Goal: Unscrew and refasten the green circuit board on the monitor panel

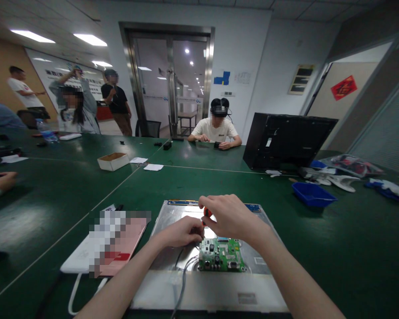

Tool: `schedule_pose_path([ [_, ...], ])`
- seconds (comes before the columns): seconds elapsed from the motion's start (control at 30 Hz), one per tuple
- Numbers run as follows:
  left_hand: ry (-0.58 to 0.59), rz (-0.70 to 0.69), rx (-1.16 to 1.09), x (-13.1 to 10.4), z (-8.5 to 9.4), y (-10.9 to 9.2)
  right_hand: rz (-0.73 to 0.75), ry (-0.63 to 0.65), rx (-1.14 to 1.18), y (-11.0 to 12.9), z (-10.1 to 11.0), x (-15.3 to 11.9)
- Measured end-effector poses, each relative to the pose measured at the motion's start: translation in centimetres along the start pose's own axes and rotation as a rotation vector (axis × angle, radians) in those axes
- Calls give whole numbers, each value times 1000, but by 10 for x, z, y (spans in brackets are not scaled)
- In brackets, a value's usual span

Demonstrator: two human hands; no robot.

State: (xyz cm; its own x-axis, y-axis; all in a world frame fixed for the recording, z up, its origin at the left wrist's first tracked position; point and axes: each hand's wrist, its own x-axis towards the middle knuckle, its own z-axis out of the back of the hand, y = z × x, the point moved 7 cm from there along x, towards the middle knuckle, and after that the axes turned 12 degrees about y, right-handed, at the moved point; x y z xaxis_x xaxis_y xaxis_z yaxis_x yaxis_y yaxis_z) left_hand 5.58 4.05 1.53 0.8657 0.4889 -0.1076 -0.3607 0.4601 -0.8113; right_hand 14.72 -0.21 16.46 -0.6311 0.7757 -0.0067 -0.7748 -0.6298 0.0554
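Observation:
A metal-backed display panel [166, 288] lies flat in front of me, with a green circuit board [221, 254] on its middle. From above, my right hand [228, 217] grips the red-orange handle of a screwdriver [207, 213], held roughly upright over the board's upper left corner. My left hand [188, 230] is closed low beside the screwdriver, its fingertips bent in at that corner; what they pinch is hidden. Grey cables [182, 283] run from the board's left side toward me. Along the panel's far edge is a narrow blue circuit strip [182, 203].
Left of the panel lie a white power bank [78, 254] with a cable and a pink phone-like slab [134, 235]. Beyond stand an open white box [113, 161], a black monitor [286, 141] and a blue tray [314, 195]. Across the green table [199, 181] sits a person [216, 128].

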Motion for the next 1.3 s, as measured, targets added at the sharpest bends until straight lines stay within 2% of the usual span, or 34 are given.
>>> schedule_pose_path([
  [0.27, -20, 15, 69, -1, 2, -5, -8, 7, -20, 1, -1, 2],
  [0.4, -19, 1, 66, -1, 1, -5, 15, 4, 23, 3, 0, 0],
  [0.6, -7, 15, 50, -1, 1, -4, -37, 11, -54, -1, -3, 4],
  [0.97, -22, 9, 9, 1, -1, 4, 7, 15, -5, 3, 1, -1],
  [1.3, 0, 12, 19, 1, -1, 1, 4, 10, -21, 3, 0, 1],
])
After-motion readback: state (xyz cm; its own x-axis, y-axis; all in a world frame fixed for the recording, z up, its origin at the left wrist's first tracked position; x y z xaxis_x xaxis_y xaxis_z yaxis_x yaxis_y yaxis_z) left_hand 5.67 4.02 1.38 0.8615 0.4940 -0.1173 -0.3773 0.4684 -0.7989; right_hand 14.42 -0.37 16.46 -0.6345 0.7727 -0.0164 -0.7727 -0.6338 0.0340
